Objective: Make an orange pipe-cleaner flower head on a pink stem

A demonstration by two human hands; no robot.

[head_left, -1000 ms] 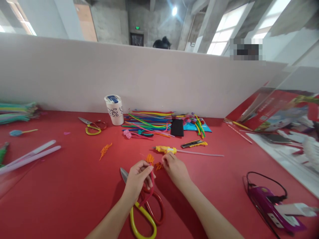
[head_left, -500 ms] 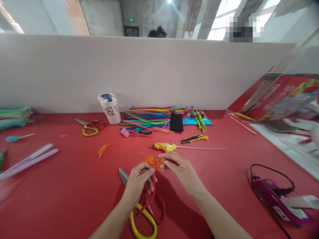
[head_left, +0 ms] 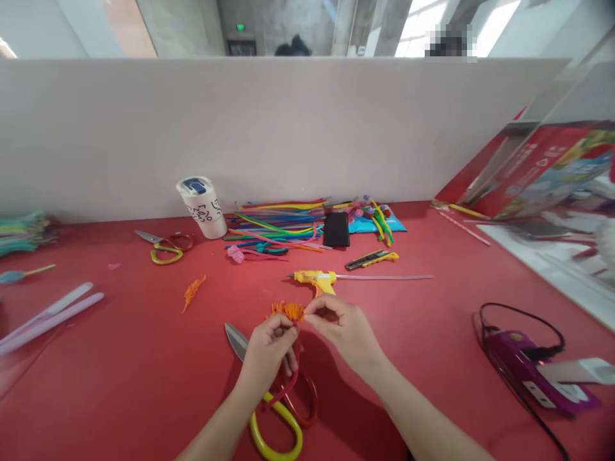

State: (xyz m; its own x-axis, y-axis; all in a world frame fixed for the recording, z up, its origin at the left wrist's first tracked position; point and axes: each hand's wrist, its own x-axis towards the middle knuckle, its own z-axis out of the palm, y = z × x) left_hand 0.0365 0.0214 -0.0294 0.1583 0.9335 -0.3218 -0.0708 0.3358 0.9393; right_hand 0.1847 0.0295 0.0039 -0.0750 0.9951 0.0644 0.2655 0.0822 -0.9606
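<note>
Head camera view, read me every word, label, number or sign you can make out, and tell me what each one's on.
None can be read with certainty.
White cup: black lettering, not clear enough to read.
Red box: white print and marks, too blurred.
Yellow glue gun: small white label, too small.
Green lit sign on the far wall: too small.

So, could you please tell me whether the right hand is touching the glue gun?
Cannot tell: in the head view, the right hand partly covers the lower end of the glue gun, hiding any contact or gap.
</note>
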